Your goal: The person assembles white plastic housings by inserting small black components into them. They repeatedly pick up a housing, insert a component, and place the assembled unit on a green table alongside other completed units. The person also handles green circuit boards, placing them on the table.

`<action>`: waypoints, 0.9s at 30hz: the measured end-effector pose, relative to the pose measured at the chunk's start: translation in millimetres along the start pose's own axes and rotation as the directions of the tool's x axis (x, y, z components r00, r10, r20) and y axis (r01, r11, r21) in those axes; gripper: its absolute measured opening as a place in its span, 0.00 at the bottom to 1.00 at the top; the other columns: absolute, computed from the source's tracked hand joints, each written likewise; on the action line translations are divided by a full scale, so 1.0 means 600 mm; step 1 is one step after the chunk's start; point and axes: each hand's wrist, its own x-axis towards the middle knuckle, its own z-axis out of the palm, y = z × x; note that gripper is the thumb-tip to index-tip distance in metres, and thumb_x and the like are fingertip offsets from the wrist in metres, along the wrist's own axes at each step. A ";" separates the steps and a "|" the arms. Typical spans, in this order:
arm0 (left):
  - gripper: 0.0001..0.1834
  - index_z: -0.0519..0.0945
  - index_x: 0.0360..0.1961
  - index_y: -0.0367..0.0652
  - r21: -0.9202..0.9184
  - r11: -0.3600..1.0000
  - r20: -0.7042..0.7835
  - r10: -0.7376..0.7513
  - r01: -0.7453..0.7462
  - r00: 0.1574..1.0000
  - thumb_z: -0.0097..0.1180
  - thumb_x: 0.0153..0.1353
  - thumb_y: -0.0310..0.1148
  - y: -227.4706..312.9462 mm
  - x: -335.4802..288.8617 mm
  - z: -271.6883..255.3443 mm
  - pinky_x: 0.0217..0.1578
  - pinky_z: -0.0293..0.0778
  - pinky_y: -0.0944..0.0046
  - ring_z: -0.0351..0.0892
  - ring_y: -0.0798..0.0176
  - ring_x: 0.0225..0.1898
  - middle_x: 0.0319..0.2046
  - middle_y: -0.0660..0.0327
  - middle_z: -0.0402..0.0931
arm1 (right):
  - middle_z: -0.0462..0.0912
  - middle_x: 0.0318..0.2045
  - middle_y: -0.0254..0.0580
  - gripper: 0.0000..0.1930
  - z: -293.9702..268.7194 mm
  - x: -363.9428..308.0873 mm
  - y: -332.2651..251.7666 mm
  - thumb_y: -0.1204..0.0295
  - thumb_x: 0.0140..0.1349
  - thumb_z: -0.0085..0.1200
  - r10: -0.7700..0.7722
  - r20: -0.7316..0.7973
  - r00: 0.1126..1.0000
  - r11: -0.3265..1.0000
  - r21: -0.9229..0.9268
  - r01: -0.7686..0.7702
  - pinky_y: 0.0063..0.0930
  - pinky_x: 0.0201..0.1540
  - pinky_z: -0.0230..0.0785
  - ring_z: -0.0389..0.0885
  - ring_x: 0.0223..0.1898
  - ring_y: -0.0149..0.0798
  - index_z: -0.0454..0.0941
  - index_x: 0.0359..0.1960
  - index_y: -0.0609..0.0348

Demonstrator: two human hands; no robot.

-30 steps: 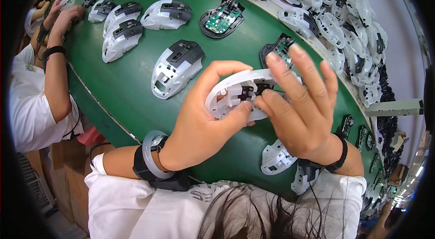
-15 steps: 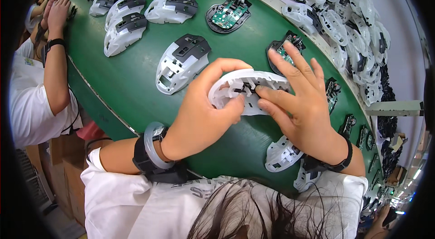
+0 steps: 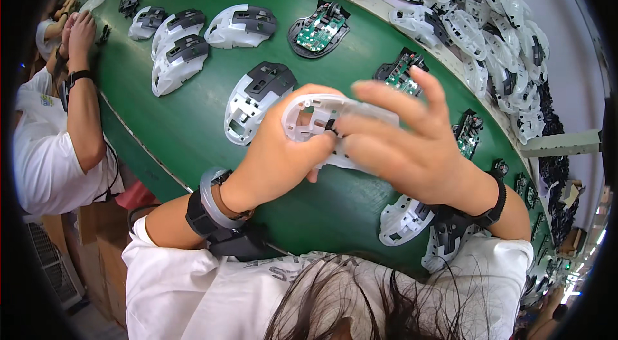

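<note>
Holding: both hands meet over the near edge of the belt (image 3: 193, 140), a white shell (image 3: 315, 122) clasped between them.
Left hand: left hand (image 3: 280, 156) curled shut around the shell's left end, thumb up over its rim, a grey band and black strap on the wrist.
Right hand: right hand (image 3: 412, 150) lies across the shell's right half, fingers spread and pointing left, fingertips pressing at a small dark part near the shell's middle; it grips the shell from above.
Shell axis: long axis runs left to right between the 2 palms, the open ribbed side turned toward the camera; its right end is hidden under the right hand.
Nearer hand: left hand carries the exposed end; the right hand covers the rest.
Just beyond: a grey-topped shell (image 3: 257, 102) lies on the belt just past the left hand's knuckles.
Farther: 3 more shells (image 3: 187, 44) and a green board (image 3: 318, 28) sit upbelt.
Far left: another person's forearm (image 3: 84, 114) rests at the belt's edge.
Far right: a heap of white shells (image 3: 489, 24) lines the rim.
</note>
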 end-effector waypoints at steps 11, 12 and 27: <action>0.17 0.73 0.47 0.42 0.115 0.992 0.154 0.032 -0.050 0.988 0.53 0.54 0.21 -0.006 -0.010 0.009 0.18 0.69 0.78 0.72 0.78 0.28 0.35 0.66 0.74 | 0.77 0.36 0.23 0.09 -0.008 -0.032 -0.068 0.62 0.60 0.51 -0.025 0.171 0.985 0.912 -0.399 0.093 0.73 0.61 0.42 0.68 0.59 0.30 0.68 0.38 0.45; 0.17 0.73 0.47 0.42 0.096 0.992 0.161 0.063 -0.079 0.985 0.53 0.55 0.22 -0.004 -0.011 0.005 0.19 0.69 0.78 0.72 0.78 0.28 0.35 0.66 0.74 | 0.78 0.36 0.23 0.10 -0.008 -0.027 -0.071 0.63 0.59 0.52 0.001 0.143 0.990 0.933 -0.356 0.050 0.73 0.61 0.42 0.70 0.58 0.32 0.69 0.41 0.46; 0.19 0.74 0.49 0.38 0.152 0.953 0.071 0.255 -0.263 0.964 0.48 0.54 0.19 -0.011 -0.026 0.007 0.21 0.70 0.78 0.73 0.77 0.31 0.41 0.64 0.74 | 0.70 0.37 0.41 0.29 -0.008 -0.012 -0.054 0.84 0.52 0.59 0.641 0.296 0.708 0.371 0.689 -0.623 0.21 0.40 0.68 0.74 0.39 0.31 0.60 0.54 0.61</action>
